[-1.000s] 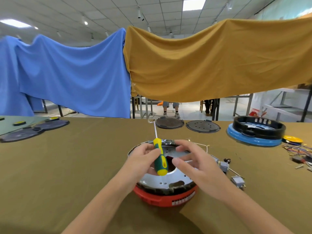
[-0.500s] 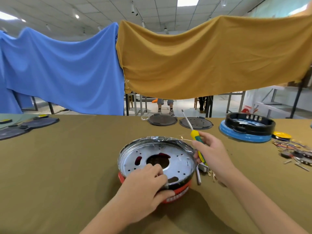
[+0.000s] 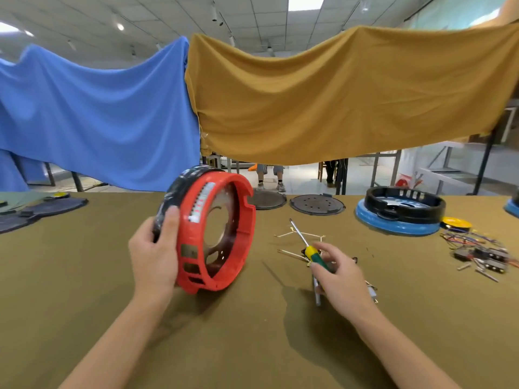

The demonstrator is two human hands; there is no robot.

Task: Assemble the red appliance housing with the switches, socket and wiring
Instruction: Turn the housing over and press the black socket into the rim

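Note:
The red appliance housing [image 3: 193,248] stands tilted up on its edge at table centre-left, its open red side facing right and a black rim with a metal plate behind it. My left hand [image 3: 154,254] grips its left rim, thumb over the black edge. My right hand [image 3: 339,273] holds a yellow-green screwdriver [image 3: 311,252] low over the table to the right, its shaft pointing up-left. Thin wire leads [image 3: 297,237] and small switch parts [image 3: 372,293] lie around and under that hand.
An olive cloth covers the table [image 3: 252,346]. At the back lie two dark round plates [image 3: 317,204] and a black ring on a blue base [image 3: 401,213]. Loose coloured wires and connectors [image 3: 480,251] sit at far right; dark flat parts [image 3: 42,209] at far left.
My left hand has tipped the housing from lying flat up onto its edge, showing its red side. My right hand carried the screwdriver to the right and lowered it over the wires.

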